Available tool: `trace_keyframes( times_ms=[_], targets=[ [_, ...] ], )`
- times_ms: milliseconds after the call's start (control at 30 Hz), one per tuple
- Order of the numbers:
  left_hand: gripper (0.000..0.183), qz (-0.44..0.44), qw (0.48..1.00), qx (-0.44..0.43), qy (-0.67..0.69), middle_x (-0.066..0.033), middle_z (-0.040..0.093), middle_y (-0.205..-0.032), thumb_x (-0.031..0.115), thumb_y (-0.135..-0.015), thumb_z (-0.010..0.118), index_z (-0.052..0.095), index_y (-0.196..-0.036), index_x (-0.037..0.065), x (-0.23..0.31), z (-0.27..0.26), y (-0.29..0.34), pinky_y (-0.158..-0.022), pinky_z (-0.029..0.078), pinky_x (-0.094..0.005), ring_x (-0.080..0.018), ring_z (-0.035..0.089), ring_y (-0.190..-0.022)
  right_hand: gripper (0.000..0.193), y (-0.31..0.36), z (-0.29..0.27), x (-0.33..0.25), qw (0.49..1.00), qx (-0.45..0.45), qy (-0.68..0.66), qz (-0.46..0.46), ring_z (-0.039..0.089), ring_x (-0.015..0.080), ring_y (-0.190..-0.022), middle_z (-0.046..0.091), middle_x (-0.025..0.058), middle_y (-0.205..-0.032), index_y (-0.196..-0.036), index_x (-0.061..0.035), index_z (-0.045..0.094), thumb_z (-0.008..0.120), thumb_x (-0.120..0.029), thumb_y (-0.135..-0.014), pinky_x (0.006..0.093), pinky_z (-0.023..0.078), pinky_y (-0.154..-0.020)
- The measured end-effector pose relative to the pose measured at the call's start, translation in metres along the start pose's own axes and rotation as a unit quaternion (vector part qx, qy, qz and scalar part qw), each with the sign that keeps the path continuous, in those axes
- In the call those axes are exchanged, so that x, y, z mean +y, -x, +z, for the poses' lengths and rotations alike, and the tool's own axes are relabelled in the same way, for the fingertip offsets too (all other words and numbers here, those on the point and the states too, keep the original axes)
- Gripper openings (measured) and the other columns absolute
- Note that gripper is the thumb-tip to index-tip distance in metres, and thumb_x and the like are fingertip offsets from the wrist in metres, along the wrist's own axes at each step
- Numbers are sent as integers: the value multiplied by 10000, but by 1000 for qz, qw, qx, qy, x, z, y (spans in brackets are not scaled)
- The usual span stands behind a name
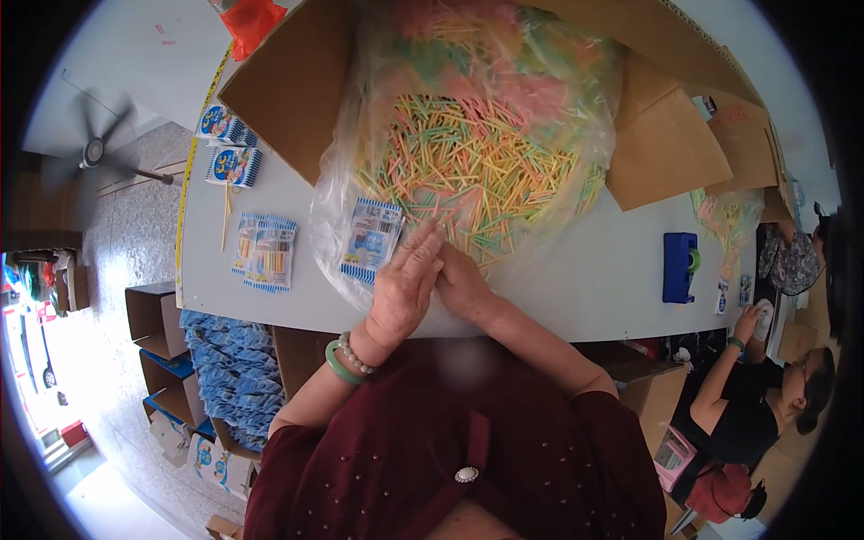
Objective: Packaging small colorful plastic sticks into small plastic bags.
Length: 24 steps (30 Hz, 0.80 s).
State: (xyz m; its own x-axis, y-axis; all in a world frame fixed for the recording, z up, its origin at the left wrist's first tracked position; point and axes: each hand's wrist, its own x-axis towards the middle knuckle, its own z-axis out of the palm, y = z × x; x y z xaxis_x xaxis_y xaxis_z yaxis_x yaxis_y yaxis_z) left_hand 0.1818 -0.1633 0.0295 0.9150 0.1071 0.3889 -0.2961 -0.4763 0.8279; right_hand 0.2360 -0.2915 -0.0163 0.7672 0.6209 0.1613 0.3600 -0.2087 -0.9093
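Note:
My left hand (405, 281) and my right hand (463, 286) meet in front of me at the near edge of a heap of thin candy sticks (486, 171) in pink, yellow, green and orange. The left fingers are pressed together against the right hand, whose fingers are mostly hidden. Whatever lies between the palms cannot be made out. The heap spills from a clear plastic bag (337, 189) inside an opened cardboard box (297, 90). Just left of my left hand, a blue and white printed packet (371, 238) rests on the bag's plastic.
Further left on the table (202, 261) lie see-through stick packets (267, 252), loose yellow sticks (226, 216) and small blue boxes (236, 166). A blue tape dispenser (679, 267) stands right. Below left is a carton of blue packets (229, 369). A co-worker (742, 396) sits right; a fan (93, 153) stands left.

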Motion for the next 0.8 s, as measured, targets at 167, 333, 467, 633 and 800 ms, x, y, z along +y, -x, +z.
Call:
trace_keyframes(
  times_ms=[167,333,467,633,800],
  targets=[
    [413,-30,998,-43,-33,-240,494,-1335,-52,-857,553,525,-1268,-27,-1,8,15,-1014,432,-377,-369,495,-1236,223,6,10,10,988,44,81,-123,557,382,-860,571,206,-946,-1013,-25,519,550,-44,-793,449,461,-768],
    [384,-102,992,-27,74,-227,525,-1304,-46,-839,569,556,-1221,-19,-1,-2,21,-987,445,-397,-374,538,-1179,181,-2,-9,-7,998,-8,5,-61,573,374,-809,589,187,-871,-982,-24,515,564,-51,-810,444,467,-718],
    [306,-40,993,-71,-86,-151,613,-1086,-17,-783,630,602,-1087,6,-10,-14,34,-834,486,-386,-342,595,-980,186,-6,-52,-14,988,105,72,85,598,375,-734,611,165,-809,-969,-34,535,610,-155,-851,415,491,-645],
    [316,38,959,-195,-204,-98,601,-879,9,-695,687,618,-1001,43,-19,-11,38,-722,478,-382,-308,583,-814,298,-3,-32,-15,947,-4,279,161,638,376,-708,643,161,-738,-1001,-33,534,637,-261,-840,425,505,-610],
    [267,25,952,-175,-250,-77,536,-810,19,-715,610,622,-976,71,-12,-7,34,-713,464,-391,-285,560,-790,472,-23,-26,-41,897,-114,372,211,658,343,-632,640,180,-659,-1013,18,482,700,-320,-766,431,522,-573]
  ],
)
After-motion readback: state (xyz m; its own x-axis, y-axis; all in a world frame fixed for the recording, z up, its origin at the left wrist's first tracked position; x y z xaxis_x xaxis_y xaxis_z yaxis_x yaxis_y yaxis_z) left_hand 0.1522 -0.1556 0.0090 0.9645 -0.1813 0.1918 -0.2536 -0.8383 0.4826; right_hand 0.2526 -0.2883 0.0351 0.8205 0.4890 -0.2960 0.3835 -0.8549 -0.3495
